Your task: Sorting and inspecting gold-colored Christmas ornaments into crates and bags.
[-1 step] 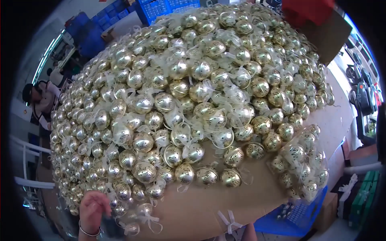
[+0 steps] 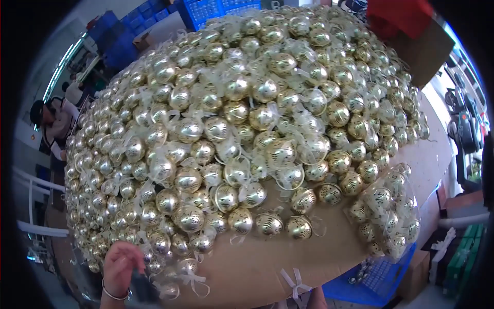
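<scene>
Round, glossy pale-gold ornaments [image 2: 240, 221], pierced with wavy slots and small holes, heaped on smooth brown tabletop [image 2: 247, 268]; sheer ribbon loops tangled between. Left hand [image 2: 122, 262] held beside heap's near-left edge, fingers curled; whether anything is gripped cannot be told. Right hand's grip cannot be told; only bare skin [image 2: 318, 298] shown at lower edge.

The left hand [image 2: 122, 261] curls its fingers loosely.

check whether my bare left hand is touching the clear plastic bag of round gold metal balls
Apart: the head view shows flat brown cardboard lying between the left hand, lower left, and the bag, at right.
</scene>
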### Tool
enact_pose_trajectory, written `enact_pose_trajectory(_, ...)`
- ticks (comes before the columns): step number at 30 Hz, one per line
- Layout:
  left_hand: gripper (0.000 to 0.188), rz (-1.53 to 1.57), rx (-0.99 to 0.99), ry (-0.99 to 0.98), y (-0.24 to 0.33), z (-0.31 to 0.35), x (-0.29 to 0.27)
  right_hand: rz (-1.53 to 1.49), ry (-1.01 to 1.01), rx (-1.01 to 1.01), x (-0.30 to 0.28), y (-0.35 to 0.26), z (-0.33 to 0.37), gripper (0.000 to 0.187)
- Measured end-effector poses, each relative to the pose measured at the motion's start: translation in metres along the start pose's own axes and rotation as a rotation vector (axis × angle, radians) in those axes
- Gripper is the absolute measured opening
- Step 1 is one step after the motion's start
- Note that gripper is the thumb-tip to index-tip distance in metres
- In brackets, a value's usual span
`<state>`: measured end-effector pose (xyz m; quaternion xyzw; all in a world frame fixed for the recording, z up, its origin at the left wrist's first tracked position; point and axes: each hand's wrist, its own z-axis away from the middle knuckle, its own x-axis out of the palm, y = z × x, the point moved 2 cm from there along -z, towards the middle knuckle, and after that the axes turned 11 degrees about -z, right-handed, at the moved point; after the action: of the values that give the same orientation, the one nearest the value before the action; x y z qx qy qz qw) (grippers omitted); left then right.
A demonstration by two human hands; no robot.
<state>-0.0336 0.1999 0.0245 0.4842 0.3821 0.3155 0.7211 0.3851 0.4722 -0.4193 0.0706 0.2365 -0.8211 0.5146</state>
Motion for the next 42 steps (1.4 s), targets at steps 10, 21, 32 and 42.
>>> enact_pose_trajectory(10,0.023,0.278,-0.027,-0.003,0.015,0.017,-0.079,0.547,-0.741,-0.166,0.072,-0.214,0.115,0.058)
enact_pose_trajectory(21,0.018,-0.078,0.106,0.254,0.003,-0.04,-0.241,0.586,-0.696,-0.9,0.112,-0.456,0.43,0.039)
enact_pose_trajectory(32,0.05,-1.282,0.507,0.521,0.022,-0.17,-0.305,0.658,-0.287,-1.638,0.381,-0.678,0.446,0.061)
enact_pose_trajectory(42,0.049,-1.023,0.507,0.414,0.024,-0.193,-0.318,-0.055,-0.891,-1.009,0.357,-0.688,0.419,0.082)
